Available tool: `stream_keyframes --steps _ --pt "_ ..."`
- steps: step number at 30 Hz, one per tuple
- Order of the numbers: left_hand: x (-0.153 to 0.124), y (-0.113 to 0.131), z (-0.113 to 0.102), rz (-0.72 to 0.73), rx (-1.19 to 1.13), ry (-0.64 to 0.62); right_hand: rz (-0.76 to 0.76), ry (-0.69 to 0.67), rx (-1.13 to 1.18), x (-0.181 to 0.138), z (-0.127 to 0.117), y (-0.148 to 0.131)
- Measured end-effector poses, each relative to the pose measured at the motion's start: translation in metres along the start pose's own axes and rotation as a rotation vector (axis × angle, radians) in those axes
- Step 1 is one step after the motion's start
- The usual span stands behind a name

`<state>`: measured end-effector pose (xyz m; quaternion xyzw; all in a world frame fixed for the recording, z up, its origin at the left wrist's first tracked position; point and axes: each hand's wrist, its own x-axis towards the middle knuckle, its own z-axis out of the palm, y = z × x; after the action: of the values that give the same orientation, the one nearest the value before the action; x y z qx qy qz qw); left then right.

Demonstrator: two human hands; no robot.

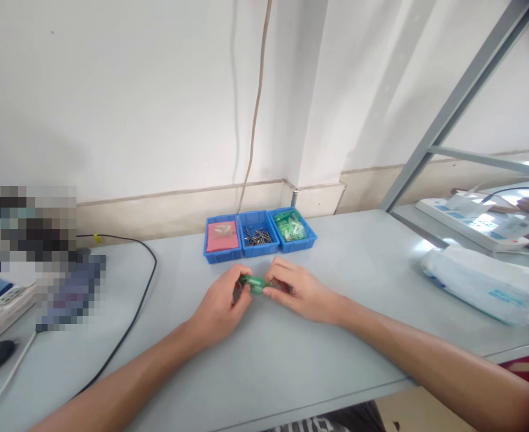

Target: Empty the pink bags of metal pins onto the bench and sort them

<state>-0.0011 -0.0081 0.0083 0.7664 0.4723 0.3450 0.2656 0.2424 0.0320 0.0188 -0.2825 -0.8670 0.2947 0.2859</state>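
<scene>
A small green plastic part [255,283] is held between both hands just above the grey table [291,360], near the middle of the view. The left hand [221,303] is closed on the part's left end, with thumb and fingers curled round it. The right hand [298,291] pinches the right end between thumb and fingertips; its remaining fingers are loosely bent. Whether the part is one piece or two pieces being joined cannot be told from this view.

At 12 o'clock from the hands, three blue bins are set side by side against the wall. The left bin [221,240] holds a pink pad or bag. The middle bin [257,236] holds small dark metal pieces, possibly screws or pins. The right bin [292,229] holds more green parts. A black cable [133,312] runs across the table at 9 o'clock, and a white plastic bag [475,282] lies at 3 o'clock.

For the step in hand, judged as fitting or aligning the green part, the following is advised:
- The part is to be kept low over the table, so that a dropped piece is not lost.
- Both ends are to be gripped firmly but not squeezed, since thin plastic is likely to flex.
- Force is to be applied along the part's axis only.
</scene>
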Motion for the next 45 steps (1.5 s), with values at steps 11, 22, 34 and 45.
stream_keyframes --steps 11,22,34,45 --pt "-0.0009 0.0027 -0.0022 -0.009 0.006 -0.049 -0.013 0.031 0.029 0.0011 -0.0005 0.0007" --pt "0.0003 0.0067 -0.0028 -0.038 0.022 -0.054 -0.016 0.014 0.013 -0.0003 0.0005 0.0002" --pt "0.0015 0.0049 -0.0016 0.001 0.003 -0.009 -0.012 0.123 0.084 0.0037 0.0006 0.0013" --pt "0.0013 0.0039 -0.0015 0.016 -0.014 0.025 -0.013 0.096 0.060 0.0014 0.0014 0.0019"
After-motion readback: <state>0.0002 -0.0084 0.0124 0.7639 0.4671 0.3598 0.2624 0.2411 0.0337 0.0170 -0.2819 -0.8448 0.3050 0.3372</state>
